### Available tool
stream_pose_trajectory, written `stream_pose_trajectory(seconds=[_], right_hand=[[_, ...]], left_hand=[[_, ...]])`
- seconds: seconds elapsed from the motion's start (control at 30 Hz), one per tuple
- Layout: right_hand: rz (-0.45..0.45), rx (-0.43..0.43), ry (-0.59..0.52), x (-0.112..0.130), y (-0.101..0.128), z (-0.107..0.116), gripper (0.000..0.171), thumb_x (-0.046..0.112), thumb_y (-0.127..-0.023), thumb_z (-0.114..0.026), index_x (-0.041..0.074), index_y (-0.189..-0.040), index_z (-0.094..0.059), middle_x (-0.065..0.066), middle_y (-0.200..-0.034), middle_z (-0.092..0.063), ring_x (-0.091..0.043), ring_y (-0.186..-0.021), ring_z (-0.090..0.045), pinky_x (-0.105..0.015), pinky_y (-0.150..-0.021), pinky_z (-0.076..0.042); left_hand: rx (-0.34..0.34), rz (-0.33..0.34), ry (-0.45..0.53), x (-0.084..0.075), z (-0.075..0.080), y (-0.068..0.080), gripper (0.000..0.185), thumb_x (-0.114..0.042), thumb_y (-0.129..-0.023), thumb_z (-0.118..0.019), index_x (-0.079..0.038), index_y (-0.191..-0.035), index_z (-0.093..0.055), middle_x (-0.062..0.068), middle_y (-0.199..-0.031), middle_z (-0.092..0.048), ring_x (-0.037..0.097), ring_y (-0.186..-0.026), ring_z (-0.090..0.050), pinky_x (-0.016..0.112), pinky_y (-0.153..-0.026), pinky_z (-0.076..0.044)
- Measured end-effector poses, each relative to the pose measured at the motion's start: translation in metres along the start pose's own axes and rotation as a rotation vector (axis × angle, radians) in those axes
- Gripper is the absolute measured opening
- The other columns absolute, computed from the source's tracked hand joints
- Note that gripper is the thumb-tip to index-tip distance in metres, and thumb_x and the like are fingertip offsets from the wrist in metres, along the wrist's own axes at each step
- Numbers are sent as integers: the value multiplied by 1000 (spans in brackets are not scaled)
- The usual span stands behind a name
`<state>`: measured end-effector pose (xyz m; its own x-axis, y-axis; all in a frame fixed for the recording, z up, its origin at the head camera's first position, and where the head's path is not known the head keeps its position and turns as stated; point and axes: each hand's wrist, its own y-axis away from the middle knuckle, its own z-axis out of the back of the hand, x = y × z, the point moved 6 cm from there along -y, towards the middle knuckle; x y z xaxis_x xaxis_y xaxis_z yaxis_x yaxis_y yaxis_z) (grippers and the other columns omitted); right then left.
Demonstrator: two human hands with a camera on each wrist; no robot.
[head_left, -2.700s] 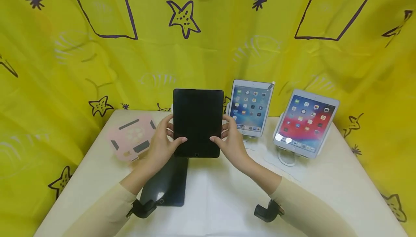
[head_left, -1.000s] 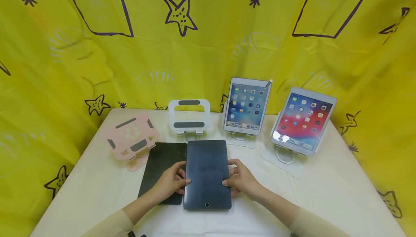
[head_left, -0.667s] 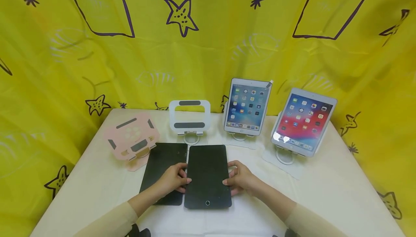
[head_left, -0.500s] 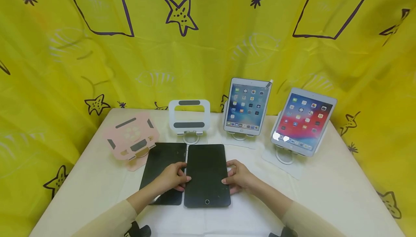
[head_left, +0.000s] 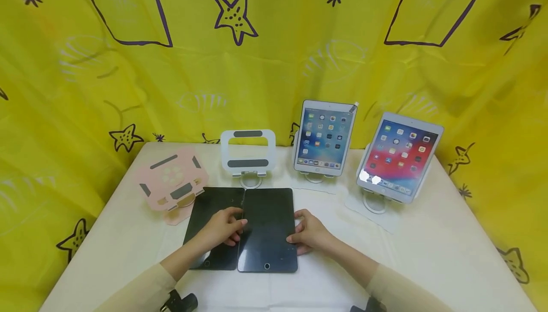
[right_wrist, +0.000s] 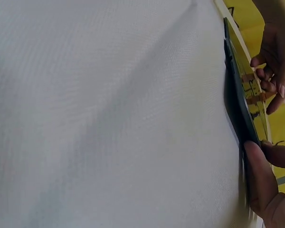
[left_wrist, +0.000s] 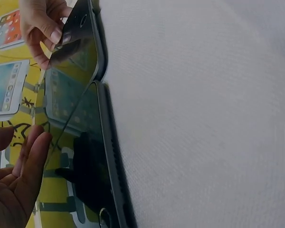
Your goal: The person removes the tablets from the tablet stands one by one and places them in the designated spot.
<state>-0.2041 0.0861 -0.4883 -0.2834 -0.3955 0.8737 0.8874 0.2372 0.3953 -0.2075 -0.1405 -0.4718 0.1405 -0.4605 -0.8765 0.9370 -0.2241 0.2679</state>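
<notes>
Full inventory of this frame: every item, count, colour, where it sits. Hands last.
Dark tablet with black screen, right one: 1, black, flat on the table at centre front.
Dark tablet with black screen, left one: 1, black, flat beside the first, edges adjoining.
White tablet stand: 1, white with grey pads, bare, behind the dark tablets.
Pink tablet stand: 1, pink with grey pads, bare, back left.
White tablet with blue lit screen: 1, propped on a stand, back centre-right.
White tablet with red lit screen: 1, propped on a stand, far right.
White table: 1.
Yellow curtain with purple stars: 1, behind the table.
Left hand: rests over the seam between the dark tablets.
Right hand: touches the right tablet's right edge.
</notes>
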Motion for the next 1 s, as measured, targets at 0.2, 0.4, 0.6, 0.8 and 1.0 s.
stream_pose_trajectory(seconds=[0.2, 0.4, 0.6, 0.8, 1.0], right_hand=[[59, -20, 231, 9, 4, 4, 61, 0, -74, -77, -4, -125, -44, -6, -74, -57, -12, -50, -57, -27, -48, -53], [86, -67, 335, 16, 5, 14, 60, 12, -75, -79, -2, -124, -47, -2, -72, -59, -13, -52, -55, -26, -52, -47], [67, -172, 254, 18, 3, 30, 60, 13, -72, -82, 1, -123, -50, -5, -82, -60, -15, -57, -58, -27, -55, -52], [110, -247, 197, 25, 0, 47, 66, 18, -71, -83, 7, -127, -51, -10, -96, -62, -16, -65, -61, -29, -60, -54], [204, -336, 225, 35, 0, 63, 71, 22, -73, -82, 10, -134, -48, -15, -110, -62, -24, -85, -66, -32, -68, -56]], left_hand=[[-53, -46, 82, -4, 4, -6, 51, -12, -90, -62, 6, -134, -45, 10, -78, -61, 16, -62, -63, 33, -55, -57], [-110, -66, 133, -16, 0, -12, 54, -14, -86, -69, 2, -134, -48, 9, -80, -63, 17, -66, -63, 33, -57, -57], [-151, -95, 178, -28, -7, -24, 61, -13, -81, -74, 0, -134, -48, 8, -84, -63, 19, -64, -64, 34, -53, -57], [-193, -96, 213, -36, -10, -34, 64, -12, -77, -77, -2, -134, -49, 12, -94, -66, 24, -67, -67, 34, -54, -57], [-228, -173, 218, -45, -12, -43, 66, -15, -75, -80, -5, -134, -51, 17, -110, -66, 22, -80, -70, 33, -66, -58]])
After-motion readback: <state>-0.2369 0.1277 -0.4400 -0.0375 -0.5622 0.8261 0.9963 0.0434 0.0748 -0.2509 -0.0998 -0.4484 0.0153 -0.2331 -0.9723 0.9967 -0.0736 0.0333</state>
